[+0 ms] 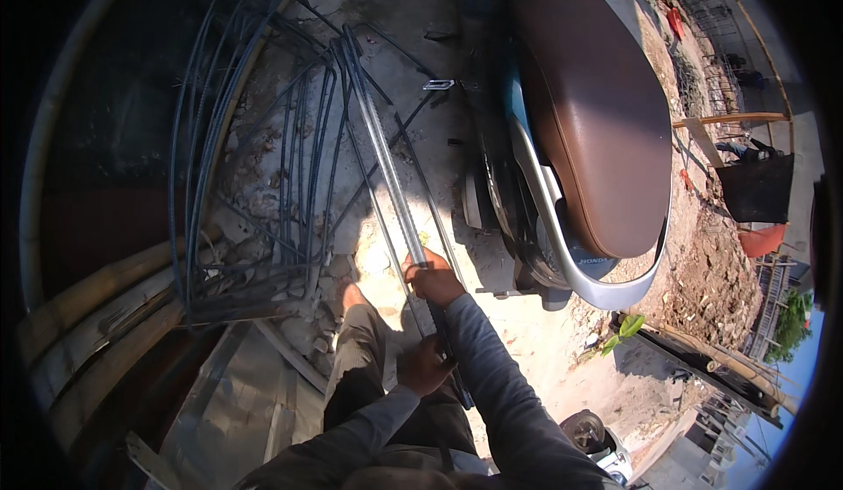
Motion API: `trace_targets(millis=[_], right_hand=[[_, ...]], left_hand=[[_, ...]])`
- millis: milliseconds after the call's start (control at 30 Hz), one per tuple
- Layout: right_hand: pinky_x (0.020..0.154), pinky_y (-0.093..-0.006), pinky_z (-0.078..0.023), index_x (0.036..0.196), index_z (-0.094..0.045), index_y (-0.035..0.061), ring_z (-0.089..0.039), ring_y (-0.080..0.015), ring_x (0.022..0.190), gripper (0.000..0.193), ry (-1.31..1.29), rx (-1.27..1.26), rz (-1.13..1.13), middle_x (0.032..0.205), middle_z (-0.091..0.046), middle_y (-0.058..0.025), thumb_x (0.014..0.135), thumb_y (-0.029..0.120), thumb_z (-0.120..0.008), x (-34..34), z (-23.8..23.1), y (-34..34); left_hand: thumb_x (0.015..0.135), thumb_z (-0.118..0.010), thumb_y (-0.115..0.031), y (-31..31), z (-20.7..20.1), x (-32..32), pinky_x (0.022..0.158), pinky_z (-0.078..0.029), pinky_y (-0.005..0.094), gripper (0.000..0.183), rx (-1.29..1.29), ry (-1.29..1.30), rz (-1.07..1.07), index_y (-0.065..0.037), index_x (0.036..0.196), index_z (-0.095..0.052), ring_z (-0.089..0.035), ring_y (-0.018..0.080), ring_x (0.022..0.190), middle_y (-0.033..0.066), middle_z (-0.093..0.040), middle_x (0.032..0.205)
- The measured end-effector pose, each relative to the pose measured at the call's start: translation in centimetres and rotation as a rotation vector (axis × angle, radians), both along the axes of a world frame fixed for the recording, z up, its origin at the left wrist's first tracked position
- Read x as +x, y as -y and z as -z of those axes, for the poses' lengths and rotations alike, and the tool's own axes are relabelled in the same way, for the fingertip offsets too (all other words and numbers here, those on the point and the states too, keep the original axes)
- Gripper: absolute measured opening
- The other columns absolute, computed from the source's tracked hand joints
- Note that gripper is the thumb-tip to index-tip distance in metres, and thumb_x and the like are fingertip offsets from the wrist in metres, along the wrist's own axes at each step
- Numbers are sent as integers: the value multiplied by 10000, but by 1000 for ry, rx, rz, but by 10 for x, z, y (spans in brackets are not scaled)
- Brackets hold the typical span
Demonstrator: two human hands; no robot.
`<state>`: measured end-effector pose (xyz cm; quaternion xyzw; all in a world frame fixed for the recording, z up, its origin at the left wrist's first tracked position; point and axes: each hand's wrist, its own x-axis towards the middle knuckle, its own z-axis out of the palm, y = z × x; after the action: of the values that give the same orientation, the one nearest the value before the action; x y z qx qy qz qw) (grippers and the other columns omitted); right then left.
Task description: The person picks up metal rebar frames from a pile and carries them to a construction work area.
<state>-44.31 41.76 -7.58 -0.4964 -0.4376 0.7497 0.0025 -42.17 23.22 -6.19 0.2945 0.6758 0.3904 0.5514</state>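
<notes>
A long, narrow bundle of grey, ribbed steel rebar stretches away from my body toward the far ground. My right hand is closed around it at about the middle of the view. Nearer to me, my left hand grips the same bundle close to its near end. The fingers of the left hand are partly in shadow. Other thin bars lie loose on the ground along both sides of the bundle. Left of it rests a heap of bent rebar frames, its far part touching or lying beside the bundle's far end.
A parked motorbike with a brown seat stands close on my right. Bamboo poles and a metal sheet lie at lower left. Rubble and dug earth spread at far right. Part of another motorbike shows at lower right.
</notes>
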Motion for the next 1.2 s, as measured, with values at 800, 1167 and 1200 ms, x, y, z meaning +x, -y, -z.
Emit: trace_targets(millis=[800, 1167, 1200], right_hand=[[514, -279, -421, 890, -498, 41, -519, -119, 545, 145, -296, 113, -197, 622, -533, -36, 895, 178, -542, 211, -49, 116], [660, -422, -458, 941, -562, 57, -594, -395, 762, 231, 8, 527, -527, 743, -600, -207, 822, 250, -605, 392, -115, 186], [646, -419, -457, 933, -564, 57, -596, -382, 734, 223, 25, 494, -500, 732, -601, -199, 829, 251, -601, 411, -132, 186]], left_hand=[[857, -482, -572, -75, -28, -42, 808, -492, 485, 503, 55, 882, -733, -94, 991, -568, -579, 272, 900, 99, -591, 925], [934, -403, -428, 30, -68, 84, 707, -537, 404, 370, -527, 851, -468, -81, 970, -525, -609, 271, 932, 121, -609, 992], [933, -404, -427, 37, -71, 100, 732, -533, 418, 372, -569, 841, -420, -79, 982, -526, -608, 273, 939, 119, -607, 1002]])
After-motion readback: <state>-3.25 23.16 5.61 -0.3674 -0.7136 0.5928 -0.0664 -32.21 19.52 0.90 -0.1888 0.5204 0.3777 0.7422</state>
